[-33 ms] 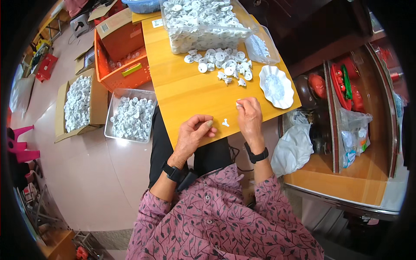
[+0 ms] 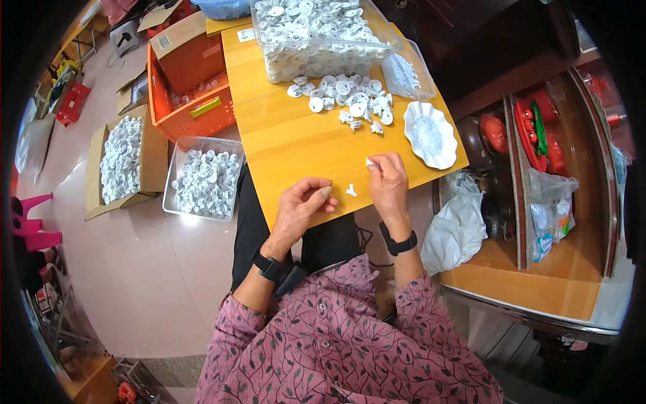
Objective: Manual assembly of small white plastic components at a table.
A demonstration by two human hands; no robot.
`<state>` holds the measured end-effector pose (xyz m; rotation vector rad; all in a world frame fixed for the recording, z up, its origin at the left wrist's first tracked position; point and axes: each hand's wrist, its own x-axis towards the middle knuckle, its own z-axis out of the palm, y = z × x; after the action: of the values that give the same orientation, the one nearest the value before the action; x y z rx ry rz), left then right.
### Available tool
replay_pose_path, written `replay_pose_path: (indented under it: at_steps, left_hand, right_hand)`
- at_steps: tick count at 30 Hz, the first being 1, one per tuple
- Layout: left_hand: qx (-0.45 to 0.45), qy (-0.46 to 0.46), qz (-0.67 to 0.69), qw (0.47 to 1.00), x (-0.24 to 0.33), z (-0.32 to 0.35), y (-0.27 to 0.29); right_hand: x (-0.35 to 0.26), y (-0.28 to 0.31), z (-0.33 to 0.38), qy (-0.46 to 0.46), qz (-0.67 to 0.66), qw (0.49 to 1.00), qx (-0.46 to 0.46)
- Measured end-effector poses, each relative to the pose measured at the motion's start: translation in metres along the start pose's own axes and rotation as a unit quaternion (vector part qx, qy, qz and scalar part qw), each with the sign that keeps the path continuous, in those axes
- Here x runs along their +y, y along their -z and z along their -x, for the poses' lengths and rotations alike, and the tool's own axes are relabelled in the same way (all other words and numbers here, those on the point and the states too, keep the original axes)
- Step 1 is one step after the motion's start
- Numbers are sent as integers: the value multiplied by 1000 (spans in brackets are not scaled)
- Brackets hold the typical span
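Observation:
Above the near part of the yellow wooden table (image 2: 276, 161), my right hand (image 2: 388, 182) pinches a small white plastic piece (image 2: 370, 162) between thumb and forefinger. My left hand (image 2: 304, 204) rests close to the table's near edge, fingers curled and thumb against the forefinger; whatever may be in that pinch is hidden. Between the two hands lies a small white three-armed plastic part (image 2: 351, 190), touched by neither. Farther back, a loose pile of white round plastic parts (image 2: 342, 93) spreads over the tabletop. To the right stands a scalloped white dish (image 2: 449, 151) with small clear pieces inside.
A large clear bin (image 2: 323, 46) full of white parts stands at the back, beside a smaller clear tray (image 2: 427, 86). On the floor at left are an orange crate (image 2: 215, 116), a cardboard box (image 2: 156, 155) and a clear tub (image 2: 202, 217). Shelves (image 2: 558, 236) stand at right.

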<state>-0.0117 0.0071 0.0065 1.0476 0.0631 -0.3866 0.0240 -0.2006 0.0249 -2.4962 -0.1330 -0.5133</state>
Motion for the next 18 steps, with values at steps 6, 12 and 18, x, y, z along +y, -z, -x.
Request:
replay_pose_path:
  at_steps: [6,12,18]
  left_hand:
    - [-9,-22,14,1000,-2,-1,0]
    - [-46,-60,9,997,-6,-1,2]
    - [-31,-84,-6,996,-8,1,4]
  right_hand:
    - [-24,-3,17,-238,-478,845,-41]
    - [-45,0,27,-299,-629,708,-117]
    - [-55,-8,36,-275,-569,765,-127]
